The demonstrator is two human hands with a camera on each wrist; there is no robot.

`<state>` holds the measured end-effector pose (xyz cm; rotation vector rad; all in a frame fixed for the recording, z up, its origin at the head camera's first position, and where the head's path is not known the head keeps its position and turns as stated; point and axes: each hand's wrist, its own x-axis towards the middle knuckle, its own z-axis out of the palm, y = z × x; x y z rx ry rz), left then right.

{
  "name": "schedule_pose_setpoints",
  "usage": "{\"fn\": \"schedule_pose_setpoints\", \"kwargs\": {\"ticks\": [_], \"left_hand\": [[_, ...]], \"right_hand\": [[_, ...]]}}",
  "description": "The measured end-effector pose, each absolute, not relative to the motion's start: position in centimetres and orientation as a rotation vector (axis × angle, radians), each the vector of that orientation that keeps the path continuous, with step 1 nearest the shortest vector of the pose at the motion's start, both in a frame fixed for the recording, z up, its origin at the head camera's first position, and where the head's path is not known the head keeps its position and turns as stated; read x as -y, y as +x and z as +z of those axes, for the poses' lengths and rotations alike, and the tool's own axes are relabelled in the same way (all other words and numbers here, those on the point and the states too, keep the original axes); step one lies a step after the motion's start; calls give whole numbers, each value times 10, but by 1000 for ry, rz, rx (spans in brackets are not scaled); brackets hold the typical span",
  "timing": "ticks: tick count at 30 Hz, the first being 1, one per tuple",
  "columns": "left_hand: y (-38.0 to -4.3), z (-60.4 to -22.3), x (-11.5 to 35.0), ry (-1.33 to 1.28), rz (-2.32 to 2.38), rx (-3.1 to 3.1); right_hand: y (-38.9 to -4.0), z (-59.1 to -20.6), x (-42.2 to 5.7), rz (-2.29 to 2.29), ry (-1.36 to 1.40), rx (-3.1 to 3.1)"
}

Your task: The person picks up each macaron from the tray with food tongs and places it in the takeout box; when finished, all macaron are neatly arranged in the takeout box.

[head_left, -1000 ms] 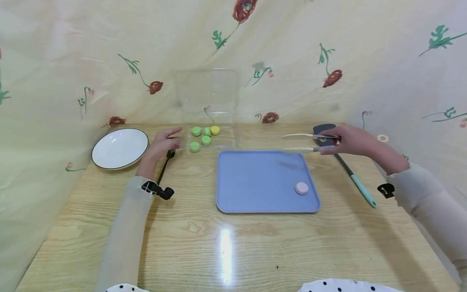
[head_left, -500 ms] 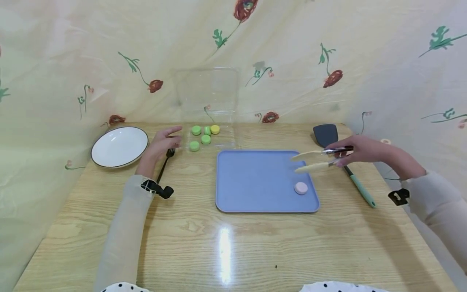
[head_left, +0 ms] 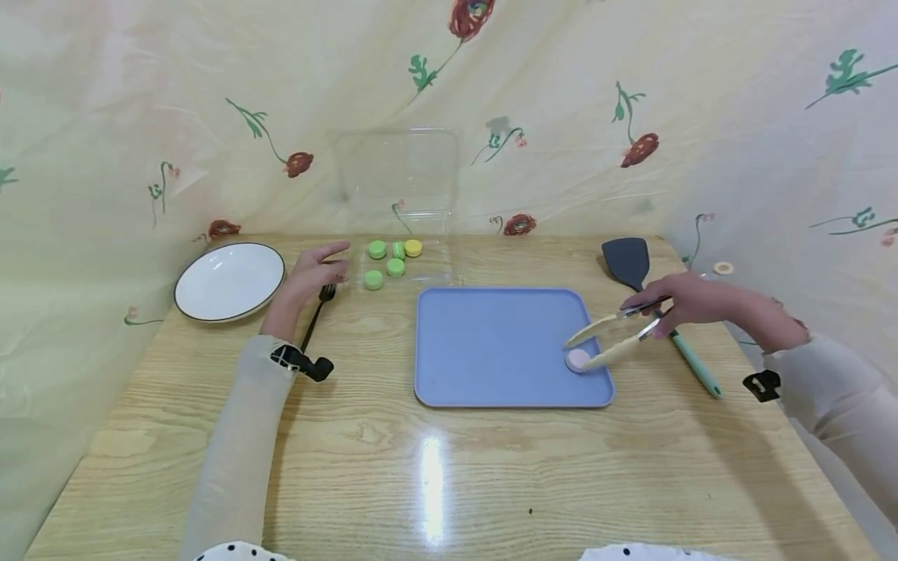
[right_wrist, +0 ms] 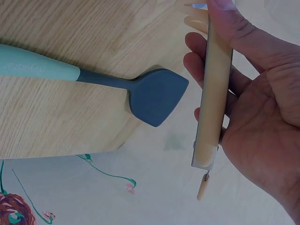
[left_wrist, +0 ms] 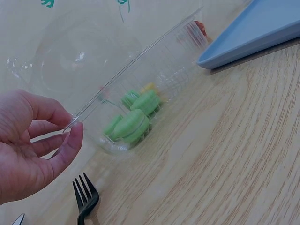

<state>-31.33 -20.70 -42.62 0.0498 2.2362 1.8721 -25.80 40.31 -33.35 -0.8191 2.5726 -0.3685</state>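
My right hand holds a pair of tongs with cream tips and a metal-edged handle. Its spread tips reach down over the right side of a blue tray, one right at a pale pink macaron, the other just behind it. At the back left, my left hand pinches the left rim of a clear plastic box between thumb and fingers. The hinged lid stands raised against the cloth. Inside are several green macarons and a yellow macaron.
A black fork lies below my left hand, with a white dark-rimmed plate to its left. Under my right forearm and hand rests a spatula with a mint handle. Flowered cloth hangs behind the wooden table.
My right hand has brought the tongs down and toward me, from behind the tray's right side to the pink macaron. My left hand has stayed at the box.
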Motion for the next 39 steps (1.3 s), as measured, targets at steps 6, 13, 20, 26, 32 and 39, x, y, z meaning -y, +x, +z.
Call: {"fn": "schedule_pose_setpoints", "kwargs": {"ticks": [6, 13, 20, 26, 32, 39], "left_hand": [[-313, -426, 207, 62, 1860, -2253], [-308, -418, 206, 48, 1872, -2215], [-296, -401, 202, 55, 1858, -2213], [-300, -406, 203, 54, 1856, -2222], [-310, -423, 206, 73, 1872, -2257], [-311, -426, 208, 81, 1839, -2289]], "right_hand": [[-258, -335, -395, -255, -821, -2628], [-259, -341, -392, -293, -800, -2666], [-262, -346, -387, -356, -795, -2693], [-266, -346, -381, -334, -773, -2735], [-273, -345, -371, -323, -746, -2822], [-283, -338, -352, -331, -686, -2908]]}}
